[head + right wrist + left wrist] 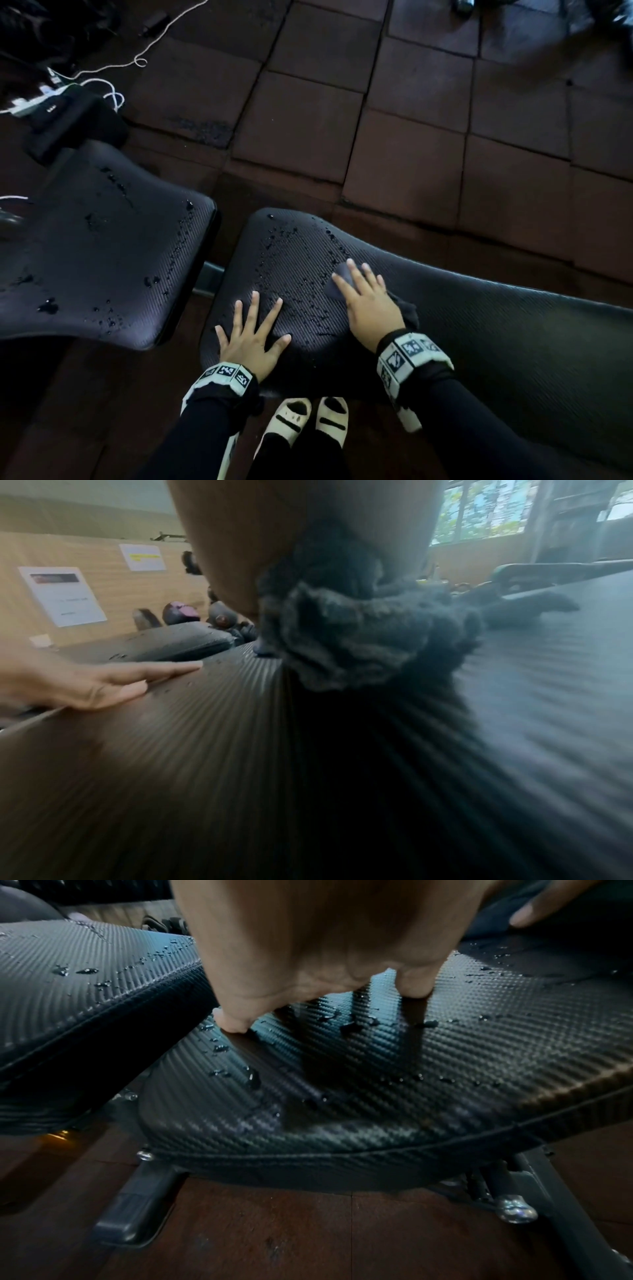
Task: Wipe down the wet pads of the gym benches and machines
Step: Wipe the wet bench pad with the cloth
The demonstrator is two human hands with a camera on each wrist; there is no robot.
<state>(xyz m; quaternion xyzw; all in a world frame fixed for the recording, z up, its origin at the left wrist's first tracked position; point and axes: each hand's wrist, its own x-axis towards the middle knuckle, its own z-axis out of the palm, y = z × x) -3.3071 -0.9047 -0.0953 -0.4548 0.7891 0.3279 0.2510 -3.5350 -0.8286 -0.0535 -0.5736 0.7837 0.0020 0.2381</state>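
The right hand [368,305] presses flat on a soft dark cloth [346,631] on the wet bench pad [298,274]; the left hand [251,337] lies spread, holding nothing. The limp cloth probably bunches, so flat palm pressure suits it better than a pinch

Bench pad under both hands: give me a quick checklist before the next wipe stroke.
1. Dark fuzzy cloth under right hand, fingers flat: ok.
2. Left hand braced, spread on the black textured bench pad: ok.
3. Water droplets ahead of cloth, unwiped: not ok.
4. Pad right of cloth looks dry: ok.
5. Neighbouring black textured pad beaded with water: not ok.
6. Cloth saturation: cannot tell.
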